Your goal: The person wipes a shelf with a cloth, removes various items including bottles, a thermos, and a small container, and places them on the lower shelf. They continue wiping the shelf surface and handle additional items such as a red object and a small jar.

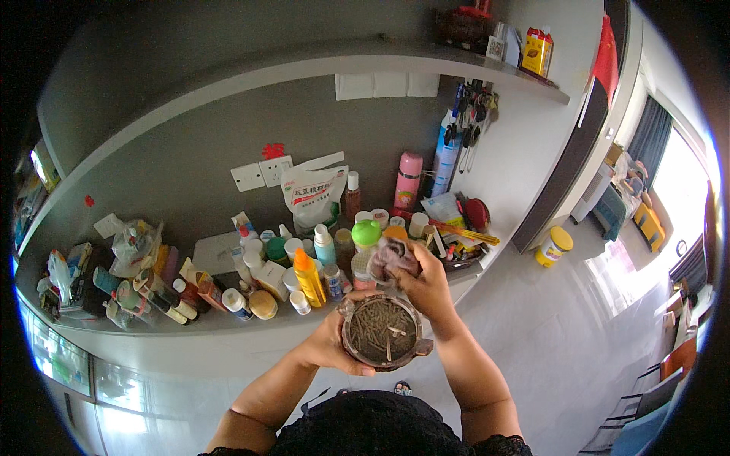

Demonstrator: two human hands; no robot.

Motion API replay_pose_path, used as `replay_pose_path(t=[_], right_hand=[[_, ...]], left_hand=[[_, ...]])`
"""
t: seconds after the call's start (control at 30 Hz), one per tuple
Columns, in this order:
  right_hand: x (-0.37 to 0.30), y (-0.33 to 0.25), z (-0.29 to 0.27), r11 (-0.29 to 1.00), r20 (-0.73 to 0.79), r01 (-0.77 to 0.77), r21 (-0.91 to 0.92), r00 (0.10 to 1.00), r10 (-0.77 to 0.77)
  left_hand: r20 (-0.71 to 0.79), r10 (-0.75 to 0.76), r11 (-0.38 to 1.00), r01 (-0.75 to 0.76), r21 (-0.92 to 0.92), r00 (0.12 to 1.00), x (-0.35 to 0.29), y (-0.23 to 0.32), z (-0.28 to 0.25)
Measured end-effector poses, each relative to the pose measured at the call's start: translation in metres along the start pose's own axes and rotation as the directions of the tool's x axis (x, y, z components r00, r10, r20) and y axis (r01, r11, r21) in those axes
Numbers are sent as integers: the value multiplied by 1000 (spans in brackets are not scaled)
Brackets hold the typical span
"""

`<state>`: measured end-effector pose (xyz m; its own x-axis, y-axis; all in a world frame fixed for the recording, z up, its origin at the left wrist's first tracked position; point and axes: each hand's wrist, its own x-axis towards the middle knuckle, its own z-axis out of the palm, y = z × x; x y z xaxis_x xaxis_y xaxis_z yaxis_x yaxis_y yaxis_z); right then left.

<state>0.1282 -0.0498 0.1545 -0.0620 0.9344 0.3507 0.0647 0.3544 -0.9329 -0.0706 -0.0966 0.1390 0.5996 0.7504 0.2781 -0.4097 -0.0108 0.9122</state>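
My left hand (332,343) grips the left side of a round brown incense burner (423,348), held in front of my body at the shelf's edge. Greyish ash and many short stubs (372,323) fill it, with a few pale sticks lying on top. A knob-like handle juts out at its lower right. In my right hand (427,287) is a crumpled greyish-pink cloth (394,258), bunched just above the burner's far rim. Bottles and jars stand directly behind, among them a yellow-orange bottle (308,280) and a green-lidded jar (366,234).
The shelf (190,323) is crowded with bottles, boxes and bags. A white pouch (313,194) and a pink flask (408,181) stand at the back. An upper shelf (304,64) overhangs them. A yellow bucket (555,246) sits on the floor to the right.
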Motion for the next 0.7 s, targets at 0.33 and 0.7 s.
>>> replay_pose_path(t=[0.33, 0.7], right_hand=[[-23, -22, -70, 884, 224, 417, -210, 901, -372], [-33, -41, -92, 832, 90, 405, -380, 911, -403]], left_hand=[[-120, 67, 996, -74, -49, 991, 29, -22, 12], [-289, 171, 985, -169, 34, 942, 47, -16, 25]])
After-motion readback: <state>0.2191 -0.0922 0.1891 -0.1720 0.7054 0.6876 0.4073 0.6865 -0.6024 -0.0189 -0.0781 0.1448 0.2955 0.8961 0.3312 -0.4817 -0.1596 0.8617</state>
